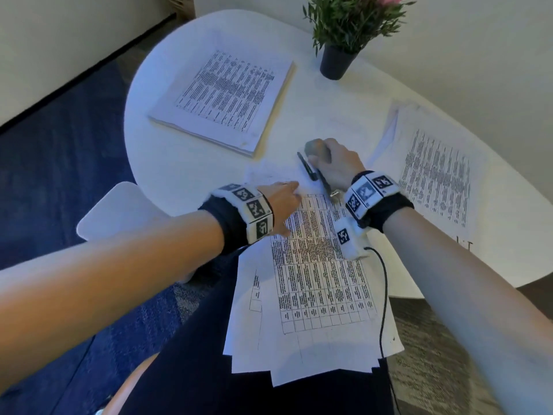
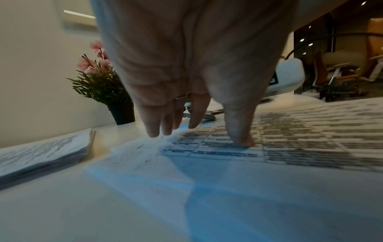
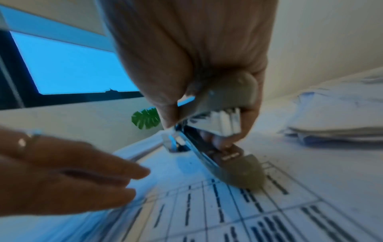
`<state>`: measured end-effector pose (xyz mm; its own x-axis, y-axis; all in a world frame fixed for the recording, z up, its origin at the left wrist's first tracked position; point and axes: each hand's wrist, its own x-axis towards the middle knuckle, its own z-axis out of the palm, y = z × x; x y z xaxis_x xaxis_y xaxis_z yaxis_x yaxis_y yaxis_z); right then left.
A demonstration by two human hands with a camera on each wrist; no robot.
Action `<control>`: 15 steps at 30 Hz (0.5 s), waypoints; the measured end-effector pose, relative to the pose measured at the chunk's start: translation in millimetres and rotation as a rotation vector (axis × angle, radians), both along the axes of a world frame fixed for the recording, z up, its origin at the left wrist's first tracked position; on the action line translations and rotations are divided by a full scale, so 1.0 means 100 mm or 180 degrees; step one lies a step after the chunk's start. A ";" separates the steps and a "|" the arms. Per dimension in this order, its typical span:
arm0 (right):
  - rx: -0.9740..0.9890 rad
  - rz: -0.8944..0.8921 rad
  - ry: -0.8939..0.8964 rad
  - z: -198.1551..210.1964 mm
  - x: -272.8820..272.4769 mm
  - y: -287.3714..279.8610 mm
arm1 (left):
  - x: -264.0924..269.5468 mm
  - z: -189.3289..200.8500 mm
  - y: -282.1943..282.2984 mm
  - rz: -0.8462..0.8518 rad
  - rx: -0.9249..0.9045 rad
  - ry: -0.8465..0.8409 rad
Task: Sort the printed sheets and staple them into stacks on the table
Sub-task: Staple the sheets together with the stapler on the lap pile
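Observation:
My right hand [image 1: 332, 163] grips a grey and black stapler [image 1: 314, 163] over the top corner of the loose printed sheets [image 1: 314, 280]. In the right wrist view the stapler [image 3: 223, 114] gapes, its base [image 3: 238, 172] lying on the top sheet [image 3: 207, 212]. My left hand [image 1: 284, 202] lies flat on the same sheets just left of the stapler, fingers straight. Seen from the left wrist, the thumb [image 2: 240, 139] presses the printed table while the other fingers [image 2: 153, 129] reach the sheet's edge. The sheets fan out and hang off the table onto my lap.
A thick stack of printed sheets [image 1: 221, 100] lies at the table's far left, another pile [image 1: 434, 175] at the right. A potted plant [image 1: 341, 40] stands at the back. A white chair [image 1: 119, 211] is at the left, and a black cable [image 1: 384, 295] trails over the sheets.

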<state>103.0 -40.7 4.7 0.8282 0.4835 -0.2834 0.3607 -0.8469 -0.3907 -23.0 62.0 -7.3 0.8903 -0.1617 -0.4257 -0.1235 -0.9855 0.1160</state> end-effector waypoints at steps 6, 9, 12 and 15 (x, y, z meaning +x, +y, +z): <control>-0.0123 0.0240 0.0292 -0.05 -0.20 -0.19 | -0.24 -0.06 0.19 0.0401 0.0038 -0.0019; -0.0254 0.0524 0.0127 -0.11 -0.27 -0.17 | -0.26 -0.08 0.22 0.0571 0.0006 -0.0046; -0.0341 0.0699 -0.0064 -0.15 -0.32 -0.08 | -0.25 -0.11 0.22 0.0584 0.0058 -0.0037; -0.0446 0.0716 -0.0227 -0.16 -0.34 0.02 | -0.23 -0.12 0.19 0.0626 0.0022 0.0004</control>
